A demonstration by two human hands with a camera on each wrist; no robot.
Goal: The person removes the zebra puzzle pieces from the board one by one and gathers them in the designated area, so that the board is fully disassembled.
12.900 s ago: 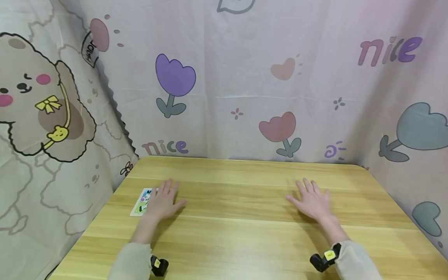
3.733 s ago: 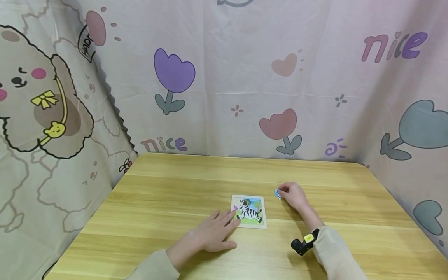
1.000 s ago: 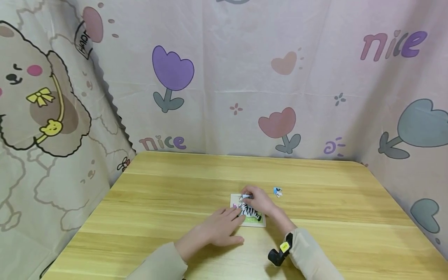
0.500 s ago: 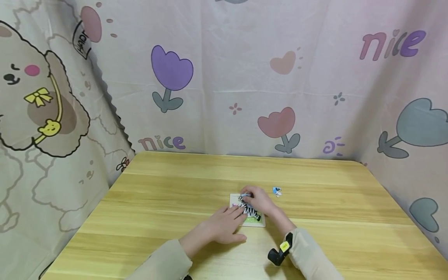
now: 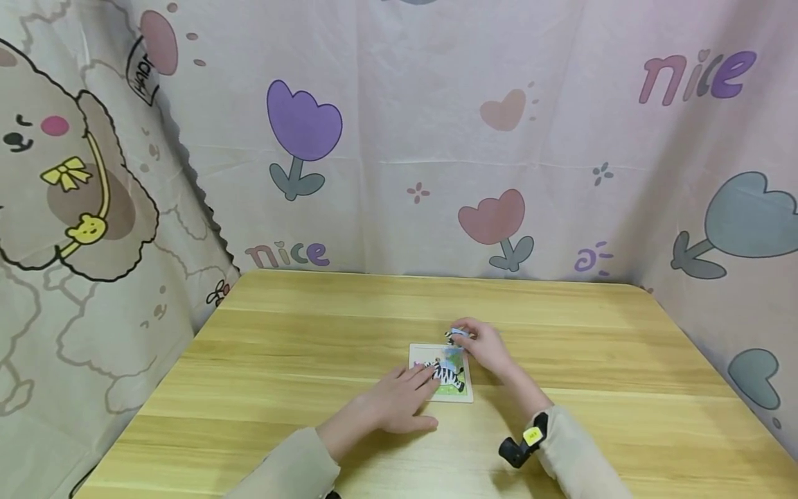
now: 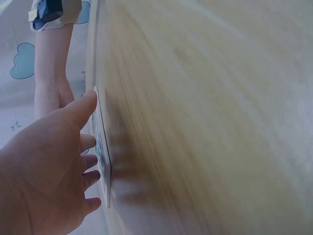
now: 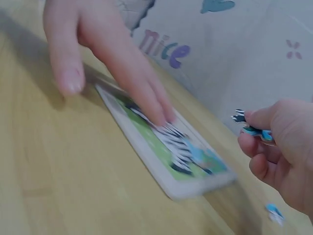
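A small square zebra jigsaw puzzle in a white frame lies mid-table. Its upper left part shows pale bare backing. My left hand rests its extended fingers over the puzzle's left side; in the left wrist view its thumb stands apart from them. Just beyond the puzzle's top right corner, my right hand pinches a puzzle piece between thumb and fingers, raised off the board. The right wrist view shows black and white stripes and blue on this piece.
A loose blue and white puzzle piece lies on the table below my right hand; that hand hides it in the head view. The wooden table ends at a patterned curtain behind and at the sides.
Earlier the puzzle moved from far left to the middle, and one piece was laid at its right. Since half a second ago, my right hand has lifted another piece off the board, rightward and away.
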